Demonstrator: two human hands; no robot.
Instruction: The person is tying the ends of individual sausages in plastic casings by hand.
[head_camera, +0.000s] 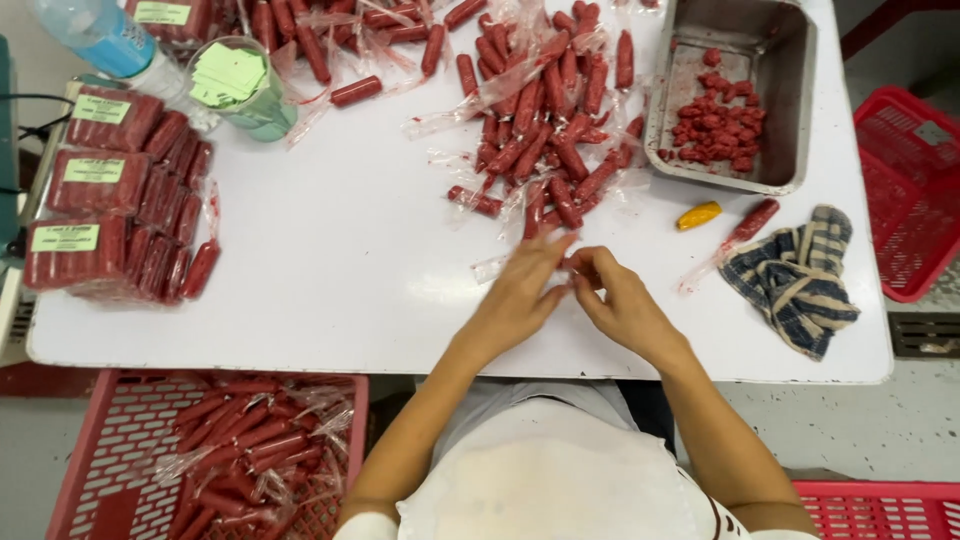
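— So, what are the hands doing?
— Left hand (520, 295) and right hand (615, 298) meet at the table (350, 250) edge, fingertips pinched together on a clear wrapper (497, 266); whether a sausage is inside, I cannot tell.
— And around them?
— Just beyond lies the sausage pile (545, 130). A steel tray (735, 95) of red bits sits right, a striped cloth (795, 280) beside it, labelled packs (110, 195) far left.

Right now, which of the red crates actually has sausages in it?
The red crate at lower left, below the table edge, holds wrapped sausages. The red crate at far right and the one at bottom right show none.
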